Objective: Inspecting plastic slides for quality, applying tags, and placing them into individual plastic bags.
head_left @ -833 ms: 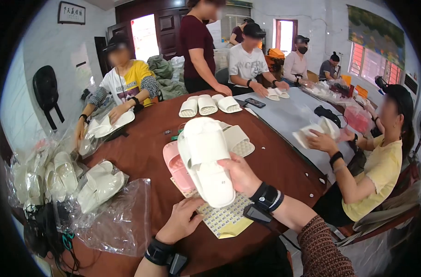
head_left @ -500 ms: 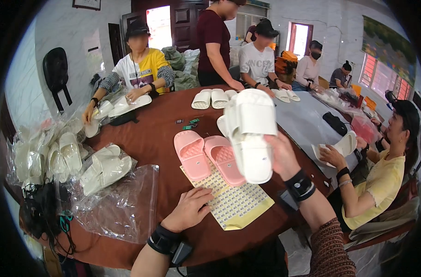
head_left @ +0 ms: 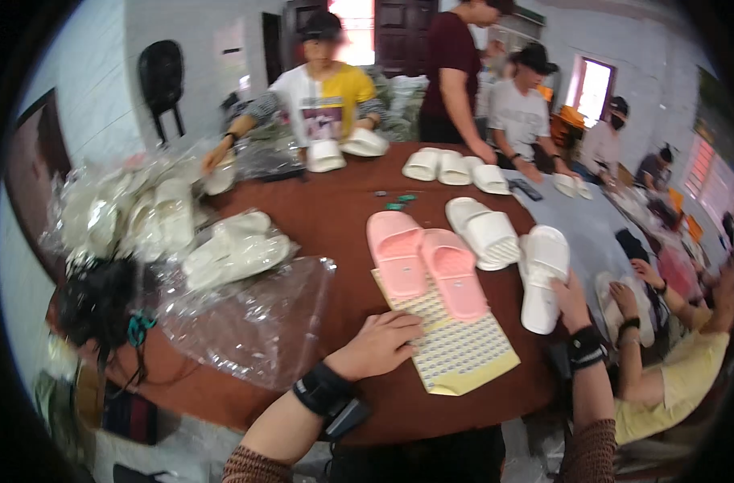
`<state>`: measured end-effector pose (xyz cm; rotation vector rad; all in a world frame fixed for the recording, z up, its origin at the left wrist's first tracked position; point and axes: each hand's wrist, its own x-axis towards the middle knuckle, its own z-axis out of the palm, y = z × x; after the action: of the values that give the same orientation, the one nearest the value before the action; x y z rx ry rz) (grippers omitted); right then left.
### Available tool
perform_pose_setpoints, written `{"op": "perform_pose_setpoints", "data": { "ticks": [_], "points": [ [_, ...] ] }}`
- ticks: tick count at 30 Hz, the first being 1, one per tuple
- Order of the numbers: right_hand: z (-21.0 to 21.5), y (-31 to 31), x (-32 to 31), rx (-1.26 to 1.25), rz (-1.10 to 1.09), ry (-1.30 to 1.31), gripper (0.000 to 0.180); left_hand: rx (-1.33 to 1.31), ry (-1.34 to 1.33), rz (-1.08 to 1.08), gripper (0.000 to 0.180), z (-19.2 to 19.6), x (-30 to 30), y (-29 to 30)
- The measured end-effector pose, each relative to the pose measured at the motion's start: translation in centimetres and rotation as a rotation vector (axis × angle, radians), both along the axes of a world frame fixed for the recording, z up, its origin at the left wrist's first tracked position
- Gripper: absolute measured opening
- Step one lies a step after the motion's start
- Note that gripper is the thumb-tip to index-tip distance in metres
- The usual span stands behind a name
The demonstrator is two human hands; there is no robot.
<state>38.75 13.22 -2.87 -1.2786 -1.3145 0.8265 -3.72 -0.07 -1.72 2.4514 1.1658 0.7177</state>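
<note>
My right hand (head_left: 572, 299) grips the near end of a pair of white slippers (head_left: 542, 270), which lies on the brown round table (head_left: 327, 217) to the right of a pink pair. The pink slippers (head_left: 425, 266) rest side by side on the far part of a yellow-edged sheet of small dotted stickers (head_left: 455, 350). My left hand (head_left: 381, 344) lies flat on the sheet's near left corner, holding nothing. Both wrists wear black bands.
Another white slipper pair (head_left: 484, 232) sits just beyond my right hand. Clear plastic bags (head_left: 254, 322) and bagged white slippers (head_left: 234, 251) lie at the left. Several people sit or stand around the table handling white slippers (head_left: 454, 167). A seated person's hands (head_left: 624, 302) are at my right.
My right hand has carried the white pair from above the pink slippers to the right and down onto the table. The left hand stays on the sheet.
</note>
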Motion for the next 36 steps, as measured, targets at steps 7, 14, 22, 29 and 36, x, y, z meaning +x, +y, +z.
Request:
{"op": "perform_pose_setpoints", "data": {
  "ticks": [7, 14, 22, 29, 36],
  "points": [
    [-0.5, 0.6, 3.2, 0.204, -0.188, -0.237, 0.061, -0.043, 0.017, 0.006, 0.038, 0.0, 0.0, -0.3],
    [8.5, -5.1, -7.8, 0.382, 0.03, 0.0, 0.056, -0.063, 0.016, 0.012, 0.04, -0.4, -0.2, -0.5],
    [12.3, -10.0, -19.8, 0.479, 0.315, 0.022, 0.049, -0.053, 0.012, -0.01, 0.037, -0.4, -0.6, -0.4],
    [6.0, -5.5, -22.7, 0.446, 0.417, 0.005, 0.029, 0.182, -0.1, -0.093, 0.031, -0.3, 0.0, 0.7],
    [1.9, -4.2, -22.6, 0.231, 0.486, 0.054, 0.032, -0.059, -0.01, -0.018, 0.034, 1.6, 0.0, -0.4]
  ]
}}
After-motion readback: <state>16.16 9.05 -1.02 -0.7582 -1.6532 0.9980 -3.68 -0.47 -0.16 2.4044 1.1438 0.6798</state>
